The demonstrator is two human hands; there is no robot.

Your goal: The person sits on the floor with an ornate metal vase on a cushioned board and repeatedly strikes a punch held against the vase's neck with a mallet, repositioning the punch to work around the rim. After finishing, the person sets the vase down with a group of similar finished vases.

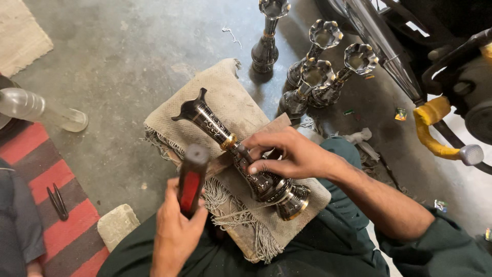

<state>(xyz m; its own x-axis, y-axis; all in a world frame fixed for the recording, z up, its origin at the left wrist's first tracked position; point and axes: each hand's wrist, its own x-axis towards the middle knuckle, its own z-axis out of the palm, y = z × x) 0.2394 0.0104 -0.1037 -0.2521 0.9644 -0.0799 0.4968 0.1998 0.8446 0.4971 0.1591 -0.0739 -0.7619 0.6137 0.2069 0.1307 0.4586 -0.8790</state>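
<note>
A dark engraved metal vase (212, 123) with a brass band lies on its side on a fringed cloth (225, 84) draped over a wooden block on my lap. My right hand (292, 154) rests on the vase's stem and pinches a small dark punch (241, 150) against it, just below the brass band. My left hand (174, 231) grips a black and red tool handle (192, 177) held upright, a little left of the vase and apart from it.
Several similar vases (310, 84) stand upright on the concrete floor beyond the cloth. A clear plastic bottle (36, 107) lies at the left beside a red striped mat (61, 225) with black pliers (58, 201). A stone (118, 225) sits near my left knee. A motorcycle with a yellow-wrapped lever (433, 128) stands at the right.
</note>
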